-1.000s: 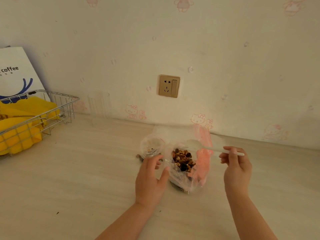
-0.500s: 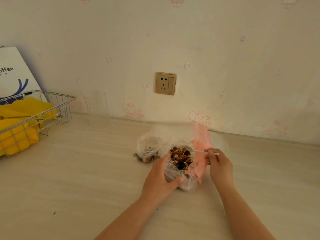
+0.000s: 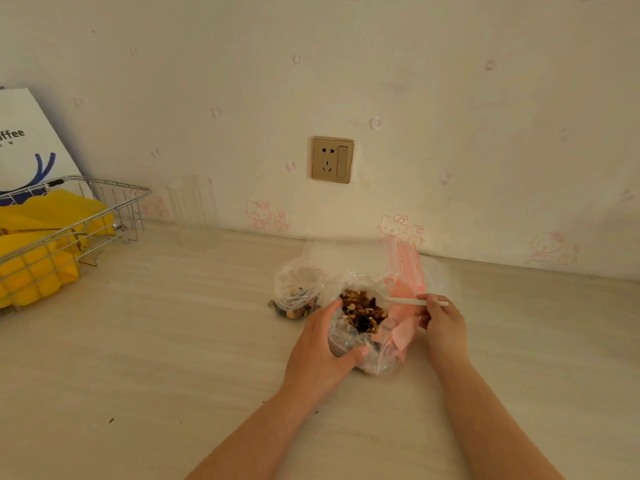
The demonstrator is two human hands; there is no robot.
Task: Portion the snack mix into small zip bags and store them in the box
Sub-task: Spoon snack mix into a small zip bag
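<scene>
Just below the middle of the frame, a clear plastic bag (image 3: 363,341) sits on the pale tabletop (image 3: 173,341), its mouth open upward and filled with snack mix (image 3: 363,310) of brown nuts and dark pieces. Pink-tinted plastic (image 3: 401,327) hangs at its right side. Immediately left of it, a small zip bag (image 3: 299,289) stands open with a little of the same mix at its bottom; whether the two bags touch cannot be told. Behind both, against the wall, a pile of empty zip bags (image 3: 405,261) with red strips lies flat; their number cannot be counted.

The left hand (image 3: 322,351) cups the big bag's left side, fingers curled round the plastic near the rim and thumb pressed into its lower front. The right hand (image 3: 441,322), right of the bag, pinches the handle of a white plastic spoon (image 3: 405,301) between thumb and curled fingers; the spoon lies nearly level, its bowl end reaching into the mix at the bag's mouth.

At the left edge of the frame, one wire basket (image 3: 104,216) holds yellow things (image 3: 34,258) whose kind is unclear. A white paper bag (image 3: 27,140) with blue print leans against the wall behind it. One clear container (image 3: 194,209) stands by the wall to the basket's right. One gold wall socket (image 3: 332,159) sits above the bags.

Counted: two hands, one spoon, two bags with mix.
</scene>
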